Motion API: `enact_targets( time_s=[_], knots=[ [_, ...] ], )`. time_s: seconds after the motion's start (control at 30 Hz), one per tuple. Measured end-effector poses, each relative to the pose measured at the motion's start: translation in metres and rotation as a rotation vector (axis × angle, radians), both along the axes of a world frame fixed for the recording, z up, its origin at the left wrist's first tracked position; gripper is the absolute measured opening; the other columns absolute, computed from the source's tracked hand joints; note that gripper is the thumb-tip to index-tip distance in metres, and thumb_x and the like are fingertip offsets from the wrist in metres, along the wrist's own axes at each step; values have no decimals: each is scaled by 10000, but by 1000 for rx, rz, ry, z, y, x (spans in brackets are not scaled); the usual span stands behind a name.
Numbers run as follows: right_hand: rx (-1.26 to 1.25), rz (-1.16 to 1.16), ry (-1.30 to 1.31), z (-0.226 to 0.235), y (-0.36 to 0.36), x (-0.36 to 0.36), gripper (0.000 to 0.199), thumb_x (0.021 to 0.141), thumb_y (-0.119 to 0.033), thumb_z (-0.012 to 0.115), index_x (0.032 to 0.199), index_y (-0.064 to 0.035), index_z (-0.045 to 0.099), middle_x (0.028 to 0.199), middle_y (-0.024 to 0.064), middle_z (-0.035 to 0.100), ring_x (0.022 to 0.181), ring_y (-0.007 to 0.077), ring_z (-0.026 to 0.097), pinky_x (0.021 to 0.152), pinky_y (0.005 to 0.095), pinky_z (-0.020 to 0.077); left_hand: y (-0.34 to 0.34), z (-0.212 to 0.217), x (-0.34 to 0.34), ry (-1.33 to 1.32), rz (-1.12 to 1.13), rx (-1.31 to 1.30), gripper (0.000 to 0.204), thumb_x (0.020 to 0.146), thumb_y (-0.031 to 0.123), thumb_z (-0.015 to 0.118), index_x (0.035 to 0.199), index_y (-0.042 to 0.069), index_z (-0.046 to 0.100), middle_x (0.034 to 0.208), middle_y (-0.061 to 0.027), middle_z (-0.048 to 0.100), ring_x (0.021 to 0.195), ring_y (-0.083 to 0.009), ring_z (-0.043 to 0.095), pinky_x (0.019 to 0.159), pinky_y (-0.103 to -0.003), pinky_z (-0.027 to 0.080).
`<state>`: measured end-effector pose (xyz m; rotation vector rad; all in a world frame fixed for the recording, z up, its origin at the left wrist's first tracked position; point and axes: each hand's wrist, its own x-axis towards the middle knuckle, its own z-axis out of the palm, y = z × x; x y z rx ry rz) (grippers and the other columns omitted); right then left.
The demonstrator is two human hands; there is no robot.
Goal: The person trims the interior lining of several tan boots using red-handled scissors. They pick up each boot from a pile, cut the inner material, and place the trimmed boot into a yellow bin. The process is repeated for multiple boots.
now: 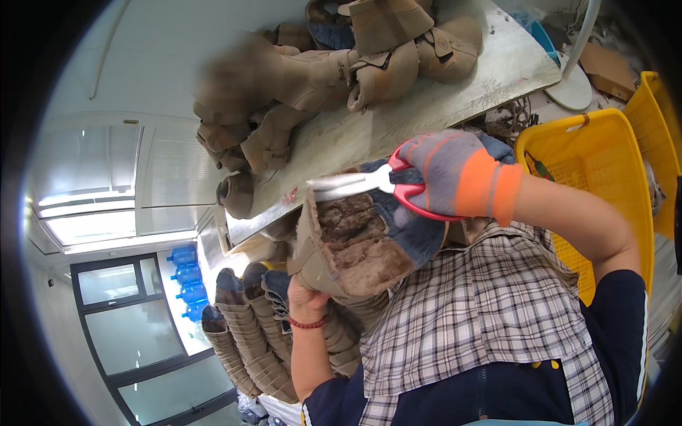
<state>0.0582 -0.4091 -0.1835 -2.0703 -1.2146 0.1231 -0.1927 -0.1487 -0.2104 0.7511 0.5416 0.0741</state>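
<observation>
My right hand [455, 174], in a grey and orange knit glove, is closed around the red handles of a pair of scissors [383, 181]. Their silvery blades point left and lie at the upper edge of a tan cap [362, 263]. Brown plush lines the cap's inside, which faces up beside a dark blue fabric lining. My bare left hand [307, 299], with a red bead bracelet at the wrist, grips the cap from below left; its fingers are mostly hidden behind the cap. Blur keeps me from telling whether the blades are parted.
A pale worktable [398, 117] carries a heap of tan caps [312, 78]. Nested stacks of caps [245, 334] stand to the left of my left forearm. Yellow plastic baskets [604, 142] are at the right. Several blue water jugs [188, 273] stand by the window.
</observation>
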Motion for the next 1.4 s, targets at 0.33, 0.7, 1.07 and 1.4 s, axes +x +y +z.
enact_targets(
  time_s=[0.33, 0.7, 1.07, 1.4],
  knots=[
    [757, 21, 783, 70, 3, -15, 413, 733, -292, 763, 928, 18, 571, 704, 105, 586, 638, 218, 588, 583, 315, 482, -47, 95, 137, -392, -277, 462, 388, 927, 104, 470, 1285, -41, 438, 1222, -174, 543, 1047, -260, 584, 882, -360, 480],
    [412, -543, 248, -45, -110, -16, 311, 761, -176, 722, 946, -37, 515, 742, 112, 559, 659, 243, 545, 630, 353, 475, -55, -94, 71, 197, -66, 554, 361, 976, 325, 470, 1078, 1, 592, 993, -91, 652, 898, -190, 621, 787, -333, 497],
    [610, -66, 1194, -126, -56, -47, 504, 830, -127, 681, 1276, 9, 491, 1175, 90, 606, 1067, 175, 564, 940, 323, 451, -106, -121, 91, 16, -90, -3, 446, 948, 336, 526, 1234, -6, 515, 1222, -94, 581, 1101, -222, 560, 966, -382, 440],
    [671, -286, 1156, -121, -116, -75, 528, 908, -490, 528, 1096, 4, 514, 764, 88, 611, 546, 104, 546, 506, 218, 437, -53, -49, 148, -136, 236, 1607, 274, 824, 124, 667, 1041, 7, 547, 1192, -162, 492, 1054, -299, 518, 897, -370, 415]
  ],
)
